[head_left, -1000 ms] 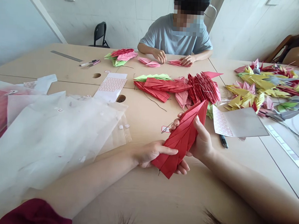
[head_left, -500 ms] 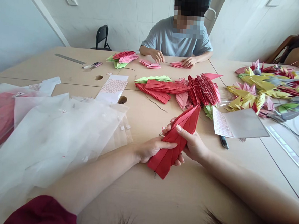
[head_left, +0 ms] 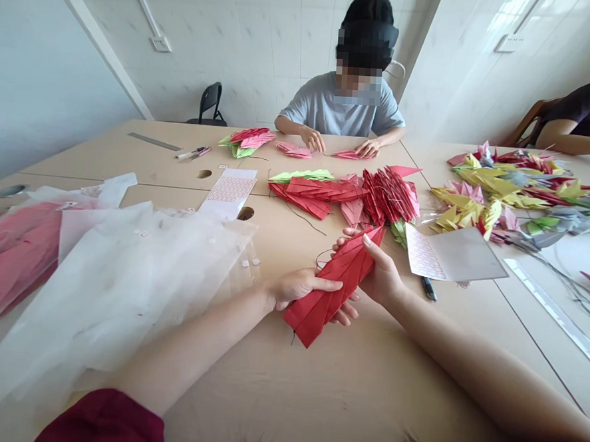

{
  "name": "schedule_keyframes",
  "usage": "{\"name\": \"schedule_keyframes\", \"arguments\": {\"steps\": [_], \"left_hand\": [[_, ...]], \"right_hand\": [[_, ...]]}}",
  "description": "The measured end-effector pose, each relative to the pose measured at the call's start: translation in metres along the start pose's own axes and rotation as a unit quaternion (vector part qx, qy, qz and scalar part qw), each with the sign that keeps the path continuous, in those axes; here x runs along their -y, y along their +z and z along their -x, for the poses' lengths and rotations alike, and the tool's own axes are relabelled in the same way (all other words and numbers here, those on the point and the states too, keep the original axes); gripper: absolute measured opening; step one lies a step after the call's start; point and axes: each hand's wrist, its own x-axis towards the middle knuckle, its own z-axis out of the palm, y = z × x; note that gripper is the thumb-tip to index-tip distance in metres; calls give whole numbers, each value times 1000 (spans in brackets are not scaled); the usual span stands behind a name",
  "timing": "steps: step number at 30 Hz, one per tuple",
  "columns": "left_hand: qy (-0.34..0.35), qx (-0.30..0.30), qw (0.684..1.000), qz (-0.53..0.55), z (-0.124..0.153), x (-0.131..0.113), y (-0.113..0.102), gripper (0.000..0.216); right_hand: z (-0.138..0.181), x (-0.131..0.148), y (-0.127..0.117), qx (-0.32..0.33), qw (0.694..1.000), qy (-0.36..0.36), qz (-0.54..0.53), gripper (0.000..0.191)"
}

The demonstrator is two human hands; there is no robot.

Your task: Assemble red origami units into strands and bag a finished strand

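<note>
Between both hands is a flat stack of overlapping red folded-paper pieces, tilted with its far end up and to the right. My left hand grips its left side, thumb on top and fingers underneath. My right hand holds the upper right part, its thumb pressed on the face. A dark cord end hangs from the near end, and a thin loop of cord shows at the left edge. Just beyond lie more bundles of red folded paper, with pink pieces and a green strip among them.
Translucent plastic bags cover the table's left side. A label sheet, a folded card, a black pen and a clear ruler lie around. Colourful paper cranes are heaped at right. Another person handles pink paper opposite.
The head view has tilted up and shifted slightly. The red stack has turned a little flatter in my hands, and my right thumb sits nearer its far end.
</note>
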Motion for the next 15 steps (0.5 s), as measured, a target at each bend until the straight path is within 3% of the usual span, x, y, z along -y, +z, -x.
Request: {"name": "schedule_keyframes", "arguments": {"steps": [9,15], "left_hand": [[-16,20,998,-58,-11,-18,-10,39],[36,69,997,11,-21,-13,-28,35]], "right_hand": [[-3,0,-2,-5,1000,-22,-13,16],[-4,-7,-13,23,999,14,18,34]]}}
